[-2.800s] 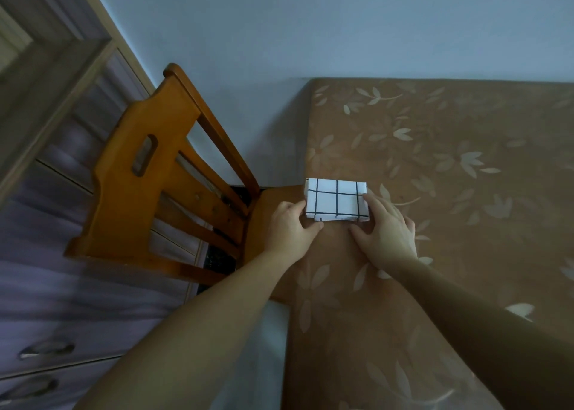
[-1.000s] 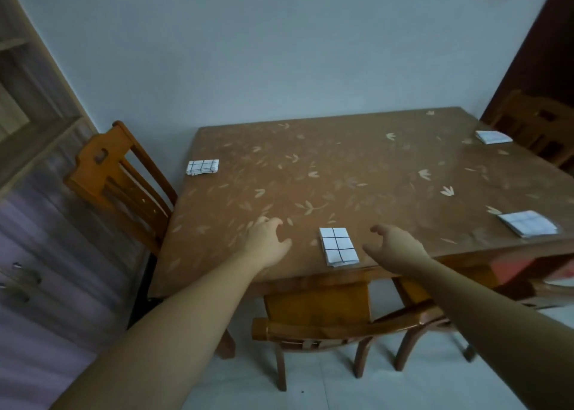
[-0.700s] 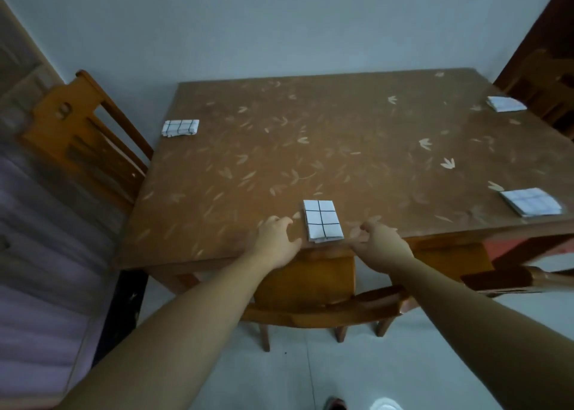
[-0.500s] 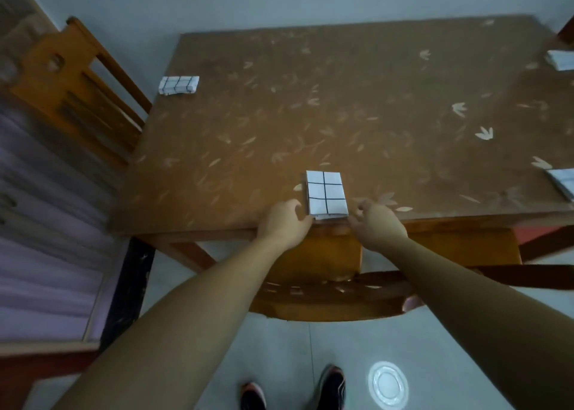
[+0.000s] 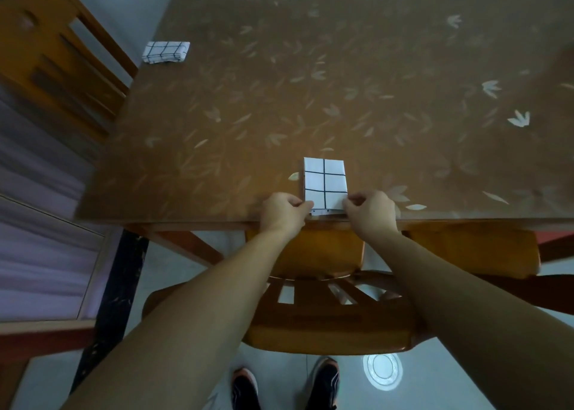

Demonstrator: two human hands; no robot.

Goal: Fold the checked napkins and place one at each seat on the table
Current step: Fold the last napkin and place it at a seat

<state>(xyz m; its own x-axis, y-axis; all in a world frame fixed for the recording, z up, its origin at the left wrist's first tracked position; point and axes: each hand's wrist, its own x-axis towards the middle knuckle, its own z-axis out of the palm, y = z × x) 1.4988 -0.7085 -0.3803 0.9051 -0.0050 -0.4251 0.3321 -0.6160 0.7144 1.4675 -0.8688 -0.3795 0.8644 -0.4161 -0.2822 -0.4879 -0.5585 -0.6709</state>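
We pinch napkin by near corners, left hand and right hand, at surface edge. Likely light, soft, floppy; two-corner grip suits its folds.

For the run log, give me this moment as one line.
left hand: pinches near napkin | right hand: same | near napkin: flat, table edge

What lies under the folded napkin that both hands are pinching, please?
Only the leaf-patterned table shows around the napkin. The left hand and right hand cover its near corners; anything beneath is hidden.
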